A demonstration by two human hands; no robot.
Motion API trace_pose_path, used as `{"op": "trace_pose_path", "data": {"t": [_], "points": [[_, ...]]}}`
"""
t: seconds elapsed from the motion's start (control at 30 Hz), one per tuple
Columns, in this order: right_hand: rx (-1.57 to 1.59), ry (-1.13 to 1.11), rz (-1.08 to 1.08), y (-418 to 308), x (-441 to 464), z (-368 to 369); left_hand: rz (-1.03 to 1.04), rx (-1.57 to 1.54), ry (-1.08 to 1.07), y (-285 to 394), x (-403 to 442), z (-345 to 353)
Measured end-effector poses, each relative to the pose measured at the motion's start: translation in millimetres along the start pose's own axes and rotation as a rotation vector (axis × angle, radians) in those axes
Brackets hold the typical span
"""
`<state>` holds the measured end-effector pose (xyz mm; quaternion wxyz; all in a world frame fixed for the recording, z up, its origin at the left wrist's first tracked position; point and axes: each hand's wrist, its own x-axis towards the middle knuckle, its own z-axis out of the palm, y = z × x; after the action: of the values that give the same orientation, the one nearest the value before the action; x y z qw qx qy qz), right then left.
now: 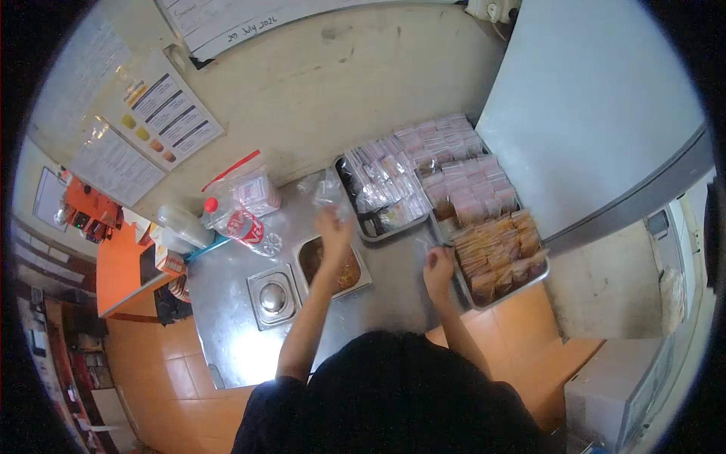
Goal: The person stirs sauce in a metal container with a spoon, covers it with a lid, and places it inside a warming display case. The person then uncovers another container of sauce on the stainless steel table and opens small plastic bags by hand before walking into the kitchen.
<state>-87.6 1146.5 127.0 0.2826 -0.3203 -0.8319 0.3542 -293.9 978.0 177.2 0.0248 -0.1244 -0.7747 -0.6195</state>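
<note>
My left hand (333, 227) reaches over a steel container (366, 278) of brown-orange food (347, 274). Its fingers close at the edge of some clear plastic bags (325, 189) on the metal table. Beside the trays at the right, my right hand (439, 270) is closed, with a bit of clear plastic (425, 244) at its fingertips. Close by stands a metal tray (484, 303) packed with upright sachets of orange-brown filling (495, 253). Left of the food container is a steel lid (272, 297) with a round knob.
Further trays hold pale sachets (469, 185) and white-pink packets (382, 178) against the wall. A red-capped plastic bottle (246, 231) lies near a bag of packets (255, 191) at the back left. A large pale panel (590, 129) bounds the right side.
</note>
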Motion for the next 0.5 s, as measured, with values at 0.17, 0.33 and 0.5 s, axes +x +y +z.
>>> {"op": "trace_pose_path", "data": {"t": [0.17,0.33,0.5], "points": [[0.056,0.093,-0.257,-68,-14,-33,-0.168,-0.227,-0.719,35,-94,51],[0.172,-0.067,-0.307,-67,-14,-54,-0.155,-0.157,-0.647,48,-111,58],[0.377,-0.128,-0.007,-57,-7,-64,0.12,-0.142,-0.638,46,-106,56]]}}
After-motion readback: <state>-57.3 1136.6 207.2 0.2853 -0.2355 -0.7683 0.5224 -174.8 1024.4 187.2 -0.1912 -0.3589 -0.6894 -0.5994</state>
